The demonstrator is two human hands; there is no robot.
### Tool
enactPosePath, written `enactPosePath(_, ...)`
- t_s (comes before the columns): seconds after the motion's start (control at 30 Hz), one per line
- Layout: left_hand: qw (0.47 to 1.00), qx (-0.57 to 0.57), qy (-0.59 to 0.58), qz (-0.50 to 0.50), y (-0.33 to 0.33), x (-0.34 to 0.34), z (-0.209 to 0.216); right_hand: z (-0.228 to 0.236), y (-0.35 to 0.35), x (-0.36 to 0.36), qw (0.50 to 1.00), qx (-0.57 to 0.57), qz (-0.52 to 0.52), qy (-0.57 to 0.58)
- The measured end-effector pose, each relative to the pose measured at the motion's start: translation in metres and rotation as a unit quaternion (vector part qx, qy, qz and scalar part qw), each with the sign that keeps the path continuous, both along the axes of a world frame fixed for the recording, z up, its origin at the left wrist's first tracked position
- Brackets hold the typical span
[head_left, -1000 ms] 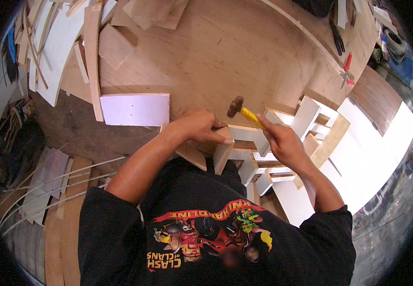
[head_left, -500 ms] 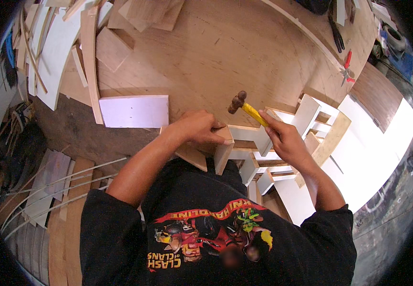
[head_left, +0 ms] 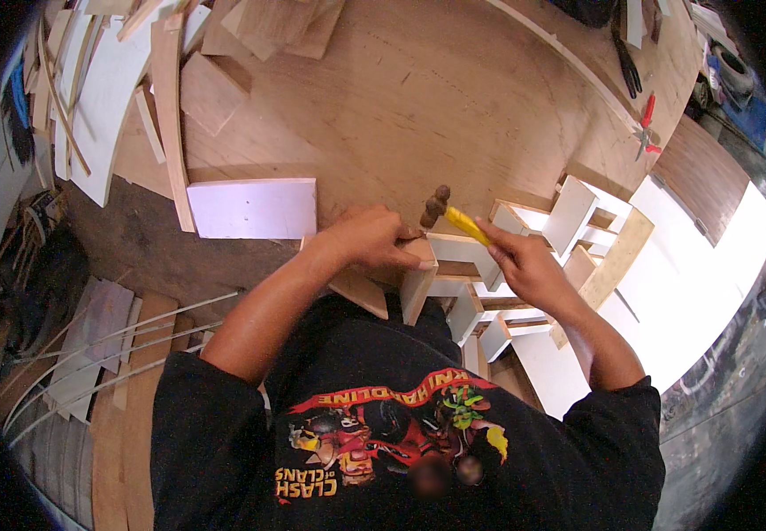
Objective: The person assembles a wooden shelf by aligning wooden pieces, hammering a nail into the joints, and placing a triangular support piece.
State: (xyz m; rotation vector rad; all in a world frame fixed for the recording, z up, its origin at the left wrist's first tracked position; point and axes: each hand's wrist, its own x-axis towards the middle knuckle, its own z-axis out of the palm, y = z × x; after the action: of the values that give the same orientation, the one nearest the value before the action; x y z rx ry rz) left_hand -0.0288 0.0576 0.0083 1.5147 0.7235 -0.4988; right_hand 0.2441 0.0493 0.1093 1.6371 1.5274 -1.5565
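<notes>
- The hammer [head_left: 455, 219] has dropped since half a second ago, its head now lower and nearer the left hand [head_left: 372, 237], which has barely shifted; the right hand [head_left: 526, 267] has come down slightly with it.
- The right hand is wrapped around the yellow handle; the left hand grips the top of a wooden panel [head_left: 418, 281], its thumb lying on the panel's upper edge.
- The hammer has a brown, rusty-looking head, rounded at the upper end, poised just above the near edge of the worktop [head_left: 383, 115], beside the left fingers.
- The wooden panel stands upright in front of the person's body, at the left end of a white-faced frame [head_left: 460, 251] with open compartments and bare wood edges.
- A second board [head_left: 361, 294] slants below the left wrist, partly covered by it.
- Some left fingertips are hidden, and whether they pinch something small under the hammer head cannot be told; nor is it clear whether the head touches anything.
- The handle's end disappears inside the right hand.
- The black shirt [head_left: 224, 442] hides what lies below the panel, and glare washes out the white sheet [head_left: 666, 292] at right.
</notes>
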Motion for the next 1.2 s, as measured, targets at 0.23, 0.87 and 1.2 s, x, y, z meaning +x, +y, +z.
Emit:
enactPosePath(0.23, 1.0, -0.01, 0.004, -0.005, 0.0, 0.002, -0.004, -0.009, -0.014, 0.004, 0.999, 0.009, -0.008, 0.037)
enactPosePath(0.87, 0.997, -0.033, -0.026, 0.062, -0.002, 0.003, -0.01, -0.005, 0.008, 0.008, 1.0, -0.016, -0.001, -0.003)
enactPosePath(1.2, 0.997, -0.037, -0.017, 0.066, 0.001, 0.0, -0.005, -0.017, -0.002, 0.016, 0.988, 0.13, -0.044, 0.072)
